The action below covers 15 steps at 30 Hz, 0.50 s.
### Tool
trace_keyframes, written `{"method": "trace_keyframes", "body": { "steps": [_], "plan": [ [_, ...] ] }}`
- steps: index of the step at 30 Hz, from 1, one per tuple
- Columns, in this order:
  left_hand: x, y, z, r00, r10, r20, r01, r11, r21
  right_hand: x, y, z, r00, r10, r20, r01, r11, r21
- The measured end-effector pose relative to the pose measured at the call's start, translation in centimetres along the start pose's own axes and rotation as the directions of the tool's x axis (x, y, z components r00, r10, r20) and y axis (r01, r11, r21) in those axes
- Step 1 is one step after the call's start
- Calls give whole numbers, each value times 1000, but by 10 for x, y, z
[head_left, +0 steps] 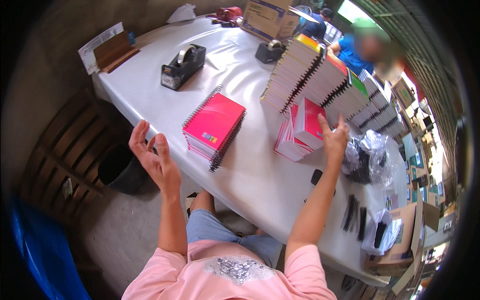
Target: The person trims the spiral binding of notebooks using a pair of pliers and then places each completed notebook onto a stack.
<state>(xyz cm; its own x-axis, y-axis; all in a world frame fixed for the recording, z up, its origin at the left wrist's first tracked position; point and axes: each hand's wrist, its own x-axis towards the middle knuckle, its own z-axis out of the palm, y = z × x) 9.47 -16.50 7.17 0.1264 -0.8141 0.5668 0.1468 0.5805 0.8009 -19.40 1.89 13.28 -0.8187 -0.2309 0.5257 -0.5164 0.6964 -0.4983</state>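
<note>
My left hand (159, 159) is raised beside the table's near left edge, fingers spread, holding nothing. Left of the middle of the table lies a stack of pink-red spiral notebooks (220, 120), with coils along two opposite sides. To its right, pink-covered page blocks (309, 122) rest in a loose, uneven pile. My right hand (334, 135) is at the right side of that pile, thumb and fingers apart; whether the thumb touches the top cover is unclear. Behind the pile stand tall stacks of bound books (295, 72) with black spines and yellow, red and green covers.
On the white-covered table (250, 187) are two tape dispensers (183, 67), a cardboard box (265, 20), a clear plastic bag (375, 152) and black binding coils (351, 215). A black bin (122, 170) stands left below. Another person (350, 52) is beyond the stacks.
</note>
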Motion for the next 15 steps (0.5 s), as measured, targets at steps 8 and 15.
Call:
{"method": "trace_keyframes", "body": {
  "steps": [8, 15],
  "plan": [
    [-48, 51, 51, 908, 394, 141, -320, 871, -373, 35, 56, 1, 893, 70, 446, -245, 904, 350],
    [-78, 64, 116, 573, 333, 749, -300, 935, -187, 35, 46, -9, 852, 145, 502, -373, 842, 390]
  ]
}}
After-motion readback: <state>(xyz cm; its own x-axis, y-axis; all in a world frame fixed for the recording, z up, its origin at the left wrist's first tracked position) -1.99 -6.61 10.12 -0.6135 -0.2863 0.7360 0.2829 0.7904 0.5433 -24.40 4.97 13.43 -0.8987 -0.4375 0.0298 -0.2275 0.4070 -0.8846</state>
